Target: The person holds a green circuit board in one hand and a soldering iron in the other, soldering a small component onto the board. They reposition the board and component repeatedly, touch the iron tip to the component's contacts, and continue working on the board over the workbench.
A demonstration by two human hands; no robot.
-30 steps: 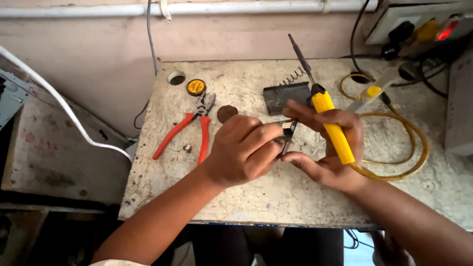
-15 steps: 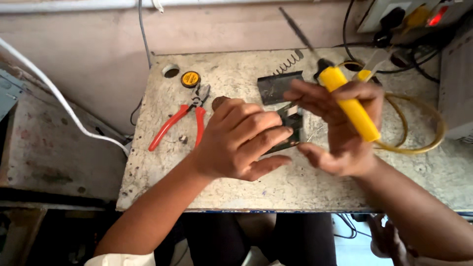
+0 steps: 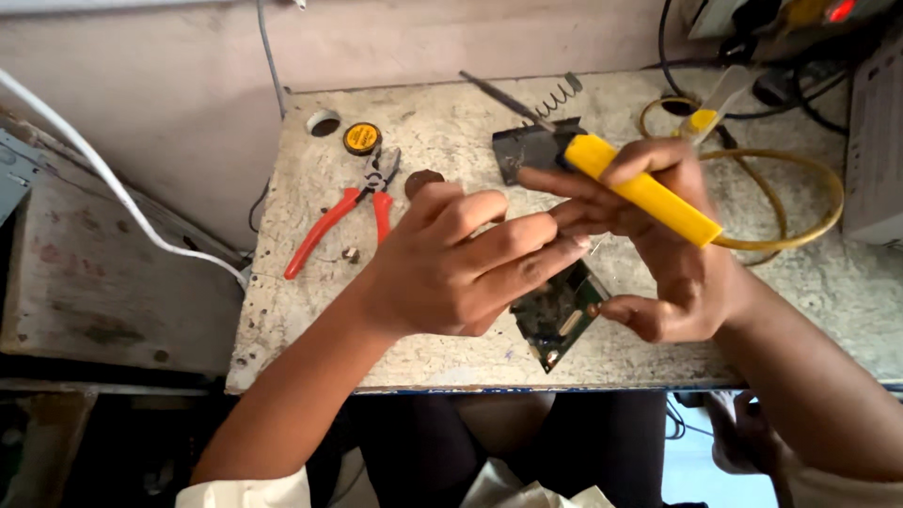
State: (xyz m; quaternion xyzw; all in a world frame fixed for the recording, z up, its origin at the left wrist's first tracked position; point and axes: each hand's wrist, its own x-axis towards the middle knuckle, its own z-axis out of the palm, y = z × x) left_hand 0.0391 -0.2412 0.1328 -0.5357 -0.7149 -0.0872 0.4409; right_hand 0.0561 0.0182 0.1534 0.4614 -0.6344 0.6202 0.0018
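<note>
Both hands have risen nearer the camera since earlier. Left hand [image 3: 451,268] pinches a small dark green circuit board [image 3: 557,310] above the speckled stone tabletop [image 3: 442,141]. Right hand [image 3: 658,245] clasps a yellow-handled soldering iron [image 3: 644,193], tilted, right of the red-handled pliers [image 3: 343,212].

Since 1.0 s ago: left hand [image 3: 451,268] has risen off the bench and rolled, fingers now stretched toward the right hand [image 3: 658,245] instead of curled down over the work. Circuit board [image 3: 560,310], earlier hidden between the hands, now shows below the left fingers, tilted, one corner pointing at the near bench edge. Yellow-handled soldering iron [image 3: 644,193] has swung from steep to a flatter diagonal across the right fingers, tip away from the board.
</note>
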